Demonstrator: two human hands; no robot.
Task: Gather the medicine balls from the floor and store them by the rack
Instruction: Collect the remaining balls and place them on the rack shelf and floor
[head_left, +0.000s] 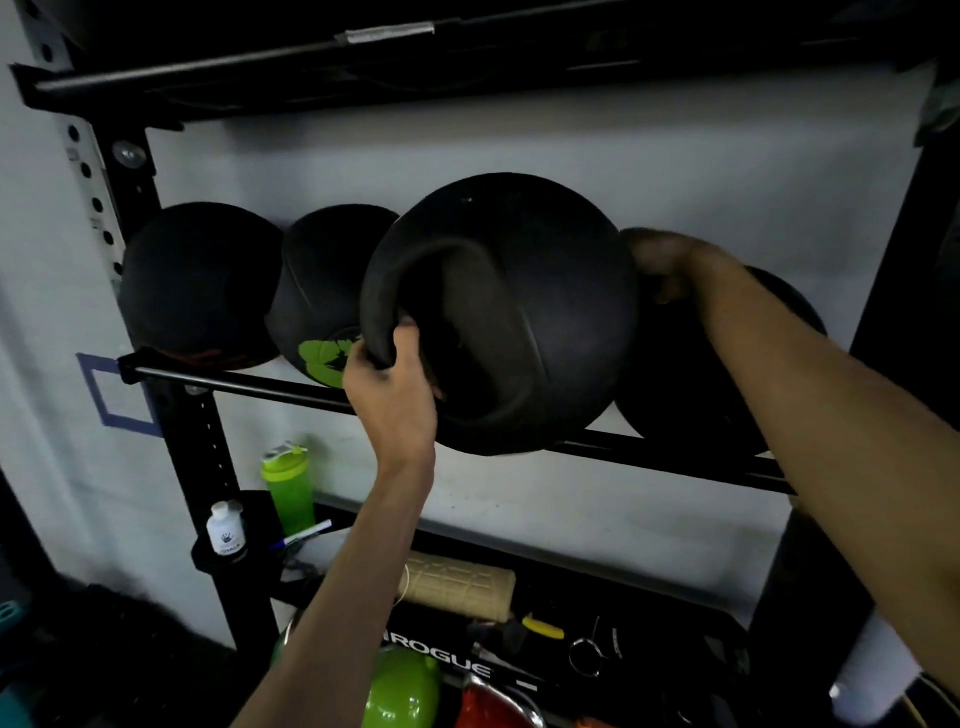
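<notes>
Evidently near placement: rack (675, 457) rail already carries three medicine balls, a fourth handled ball (519, 312) rests on it, left hand (389, 395) clamped on its handle, right hand (670, 260) pressed against its side, grip unclear.

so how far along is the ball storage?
Done: three balls sit on the rack rail. In hand: left hand grips the handled ball's handle, right hand steadies it onto the rail. Left: floor out of view, can't tell.
</notes>
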